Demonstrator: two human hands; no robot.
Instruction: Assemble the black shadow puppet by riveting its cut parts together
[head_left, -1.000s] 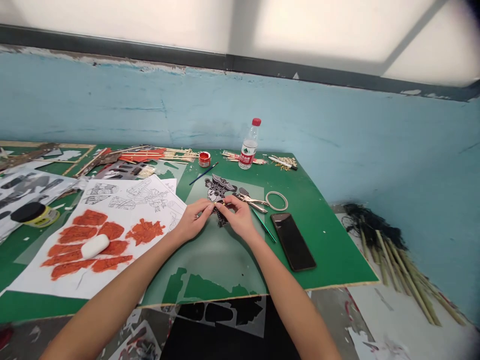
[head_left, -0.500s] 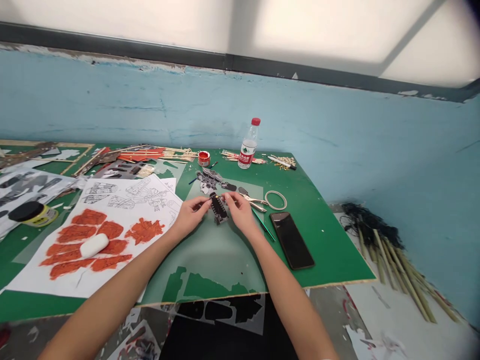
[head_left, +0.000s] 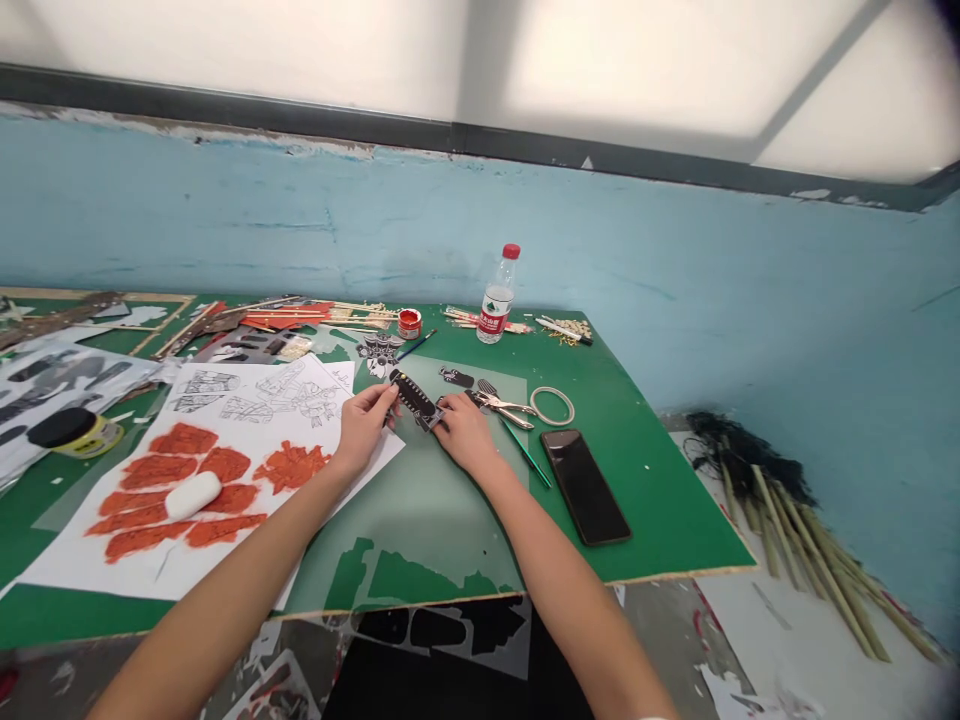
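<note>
A black cut-out puppet piece [head_left: 417,397] with a row of pale marks and a yellow dot slants between both hands over a translucent sheet [head_left: 420,500]. My left hand [head_left: 364,425] pinches its upper left end. At its lower right end, the fingers of my right hand [head_left: 465,430] are closed on the edge. Behind my left hand lies a cut-out puppet head [head_left: 379,352] with a pale face and dark headdress. Smaller dark cut-outs [head_left: 456,376] rest beyond my right hand, beside metal pliers or scissors [head_left: 506,407].
A phone [head_left: 585,488], green pencil [head_left: 527,455] and pale ring [head_left: 552,405] lie right. A water bottle [head_left: 496,300] and red paint jar [head_left: 409,323] stand behind. Left are drawn sheets [head_left: 247,440], a white eraser-like block [head_left: 193,495] and a black-lidded jar [head_left: 75,431].
The black piece has turned from nearly upright to a slant. The puppet head has shifted left, away from the small cut-outs. My left hand has moved left and my right hand slightly lower.
</note>
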